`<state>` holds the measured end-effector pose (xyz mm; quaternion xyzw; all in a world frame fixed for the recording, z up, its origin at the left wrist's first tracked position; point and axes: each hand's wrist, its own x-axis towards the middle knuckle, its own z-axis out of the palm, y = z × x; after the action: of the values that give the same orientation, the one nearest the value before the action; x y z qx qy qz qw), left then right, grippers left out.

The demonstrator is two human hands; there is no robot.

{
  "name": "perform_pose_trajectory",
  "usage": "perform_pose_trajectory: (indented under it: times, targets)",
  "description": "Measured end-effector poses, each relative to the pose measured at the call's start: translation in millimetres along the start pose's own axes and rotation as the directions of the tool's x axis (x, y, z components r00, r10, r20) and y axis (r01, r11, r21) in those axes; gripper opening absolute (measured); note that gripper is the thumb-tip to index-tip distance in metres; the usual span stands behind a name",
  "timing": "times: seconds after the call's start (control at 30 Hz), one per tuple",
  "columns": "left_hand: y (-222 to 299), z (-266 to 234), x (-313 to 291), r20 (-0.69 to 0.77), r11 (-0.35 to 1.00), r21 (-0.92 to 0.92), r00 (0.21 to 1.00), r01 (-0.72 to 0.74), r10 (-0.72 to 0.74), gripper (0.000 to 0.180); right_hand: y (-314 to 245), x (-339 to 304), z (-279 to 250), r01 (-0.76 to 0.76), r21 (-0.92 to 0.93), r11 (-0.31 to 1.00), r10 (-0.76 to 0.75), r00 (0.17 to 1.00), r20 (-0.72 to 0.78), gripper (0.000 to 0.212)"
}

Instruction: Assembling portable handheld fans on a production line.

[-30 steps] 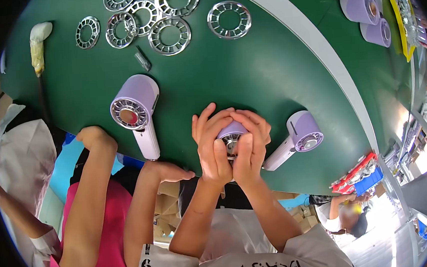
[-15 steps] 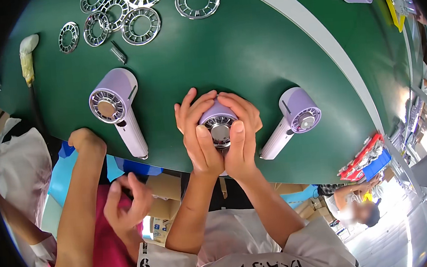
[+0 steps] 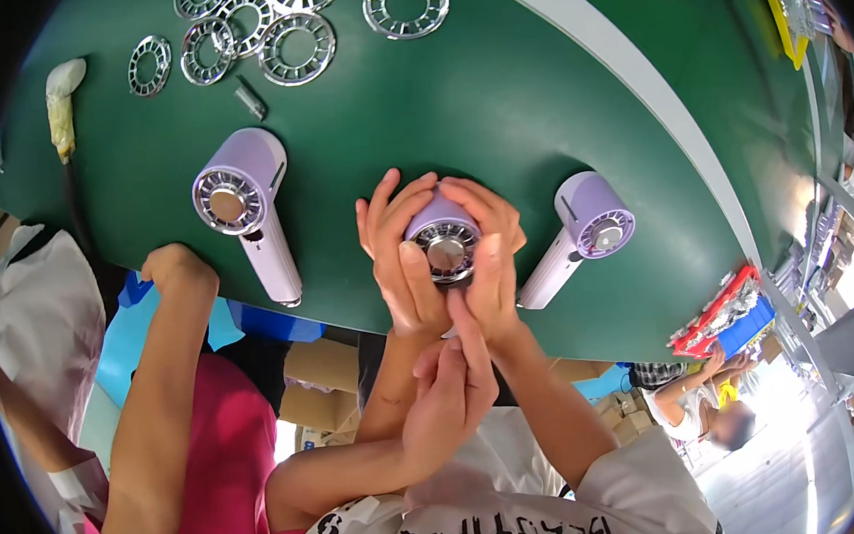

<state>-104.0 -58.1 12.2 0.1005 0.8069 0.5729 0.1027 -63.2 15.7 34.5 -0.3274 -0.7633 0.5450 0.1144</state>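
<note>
At the near edge of the green table [image 3: 503,90], one purple fan [image 3: 443,234] was clasped between left hand [image 3: 398,259] and right hand [image 3: 492,247], both equally near — silver face [image 3: 447,255] toward the wearer, handle's line hidden — a co-worker's hand [image 3: 445,396] pointing just below.

At the near side of the table [image 3: 495,111], a fan [image 3: 443,244] sits between the left hand [image 3: 398,254] and the right hand [image 3: 489,232], with a co-worker's hand [image 3: 446,401] in front, nearer. A second fan [image 3: 261,225] lies to the left, a third fan [image 3: 582,225] to the right. Beyond the left one lies a small tube [image 3: 250,101]; farther back, a group of rings [image 3: 272,50], with a lone ring [image 3: 407,30] to their right. A curved strip [image 3: 623,59] runs from the far middle to the near right.
</note>
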Motion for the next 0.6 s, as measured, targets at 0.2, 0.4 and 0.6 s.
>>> perform_pose_trajectory:
  times: [0.2, 0.4, 0.6]
  targets:
    - [2.1, -2.5, -1.8, 0.003, 0.997, -0.027, 0.998, -0.068, 0.069, 0.055, 3.5, -1.4, -24.1, 0.009, 0.058, 0.998, -0.017, 0.990, 0.139, 0.054]
    - [6.1, -50.8, 11.2, 0.508, 0.995, 0.030, 0.859, -0.092, 0.065, 0.089, 6.1, -9.2, -45.3, 0.023, 0.104, 0.994, -0.033, 0.994, 0.102, 0.044]
    - [40.9, -46.9, -26.9, 0.233, 0.986, -0.031, 0.958, -0.166, 0.169, 0.096, -24.8, -20.0, -57.8, -0.364, 0.255, 0.896, 0.329, 0.929, 0.170, 0.021]
